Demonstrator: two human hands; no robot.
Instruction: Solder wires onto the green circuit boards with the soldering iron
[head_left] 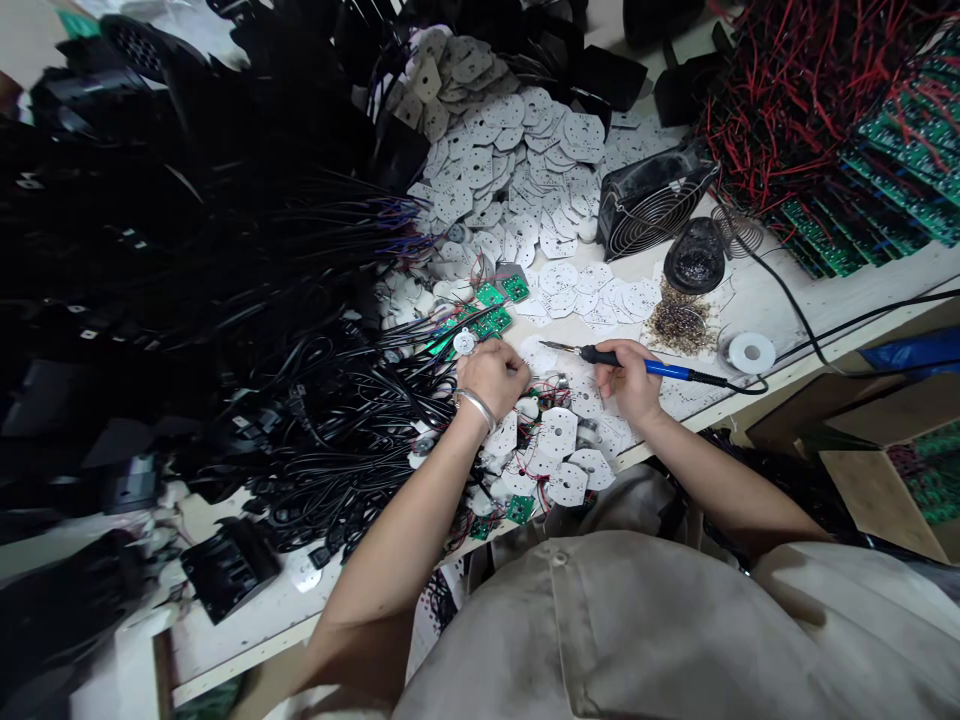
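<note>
From where I'm standing, the person is leaning over a crowded desk, and the right hand is gripping a soldering iron, its fingers wrapping the handle. The iron is lying almost level above some white plates, its tip pointing toward the left hand without reaching it; I can't tell whether that tip is touching anything. The left hand's fingers are curling inward beside the green circuit boards, and I can't tell whether they are pinching something, since the hand itself is hiding it.

As for progress, I'd judge this to be the middle of a long batch. Near the person's body, a cluster of wired plates is sitting with red leads among it, perhaps pieces already worked on, though I can't make out their joints. Plenty seems to be left: a big heap of white plates is spreading beyond the hands, and black cables are massing on the left. A solder spool is resting near the iron's cord, with plenty of desk stock apparently waiting.
</note>
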